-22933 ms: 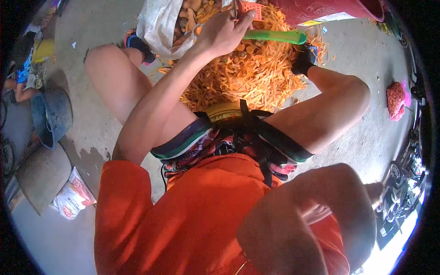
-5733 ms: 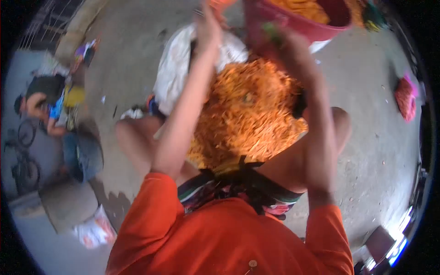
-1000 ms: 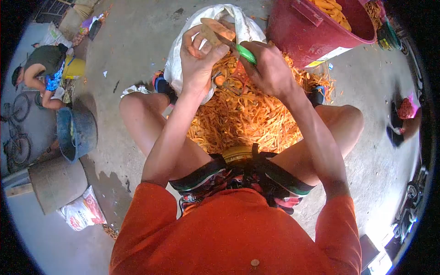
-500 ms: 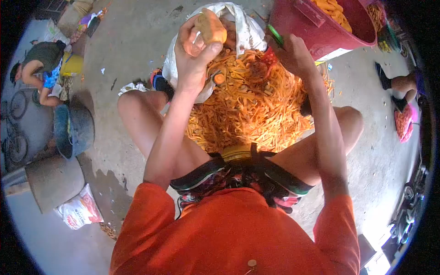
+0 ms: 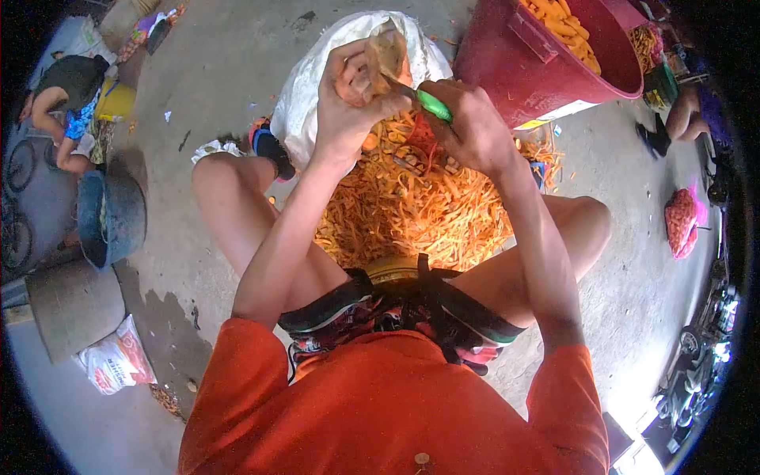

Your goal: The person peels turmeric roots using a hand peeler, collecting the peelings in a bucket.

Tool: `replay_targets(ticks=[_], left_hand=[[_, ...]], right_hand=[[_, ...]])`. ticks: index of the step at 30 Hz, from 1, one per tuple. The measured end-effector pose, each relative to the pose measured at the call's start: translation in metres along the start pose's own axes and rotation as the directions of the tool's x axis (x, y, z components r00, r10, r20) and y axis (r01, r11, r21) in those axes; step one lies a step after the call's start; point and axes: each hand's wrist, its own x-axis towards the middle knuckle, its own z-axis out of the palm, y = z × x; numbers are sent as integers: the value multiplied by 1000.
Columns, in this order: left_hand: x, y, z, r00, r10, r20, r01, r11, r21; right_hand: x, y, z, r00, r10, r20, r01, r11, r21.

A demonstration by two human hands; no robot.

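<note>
My left hand [image 5: 352, 99] is wrapped round a brownish-orange root vegetable [image 5: 388, 55], held up over the front of a white sack [image 5: 305, 99]. In my right hand [image 5: 475, 127] is a peeler with a green handle [image 5: 435, 106]; its dark blade end points left and meets the lower side of the vegetable. Below both hands a wide heap of orange peelings [image 5: 412, 206] lies between my legs, with a piece of red netting [image 5: 426, 142] at its upper part.
A large red tub [image 5: 514, 71] holding peeled orange vegetables [image 5: 566, 28] stands at the upper right. A blue-grey tub [image 5: 119, 218] stands at left, near a bending person [image 5: 71, 87]. Another person's legs [image 5: 685, 119] and a red net bag [image 5: 680, 222] are at right.
My right hand has moved left and down, bringing the green-handled peeler to the vegetable. My left hand has shifted slightly right, and the vegetable has turned. The view has shifted a little.
</note>
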Motion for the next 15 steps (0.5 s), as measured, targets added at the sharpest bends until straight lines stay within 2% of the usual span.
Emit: replay_targets(ticks=[2, 7, 9, 13, 15], left_hand=[[0, -4, 0, 1000, 22, -6, -23, 996, -85], [3, -9, -1, 998, 46, -38, -49, 995, -83], [3, -10, -3, 998, 52, -44, -55, 995, -77], [4, -9, -8, 999, 43, 2, -42, 992, -116], [3, -8, -9, 998, 62, 30, -58, 992, -114]], right_hand=[[1, 1, 2, 1000, -1, 3, 1, 1000, -9], [5, 8, 3, 998, 42, 48, -42, 999, -2], [6, 11, 5, 1000, 15, -12, -15, 1000, -2], [6, 22, 12, 1000, 14, -15, -14, 1000, -10], [5, 27, 15, 999, 52, 14, -51, 994, -99]])
